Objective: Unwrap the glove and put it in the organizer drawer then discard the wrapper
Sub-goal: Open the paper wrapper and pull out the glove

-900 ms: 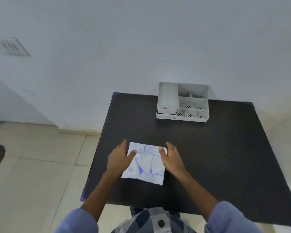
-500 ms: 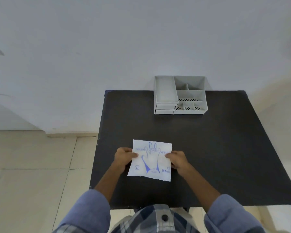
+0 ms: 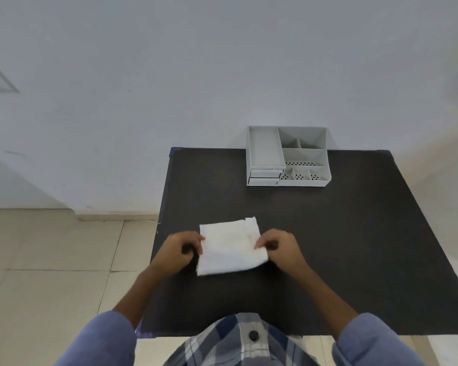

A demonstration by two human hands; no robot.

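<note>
A white square glove wrapper (image 3: pixel 230 247) lies near the front of the black table (image 3: pixel 341 247), its plain side up. My left hand (image 3: pixel 181 249) pinches its left edge and my right hand (image 3: pixel 282 247) pinches its right edge. A small flap sticks up at the wrapper's far right corner. The glove itself is hidden inside. The grey organizer (image 3: pixel 287 155) stands at the table's far edge, with two shut drawers (image 3: pixel 264 177) at its lower left front.
The organizer has a long tray on the left and several small compartments on the right, some with perforated floors. A white wall rises behind the table. Tiled floor lies to the left.
The wrapper has been turned over: its blue printed side showed before, the plain white side faces up now. Both hands went from resting flat beside it to gripping its edges.
</note>
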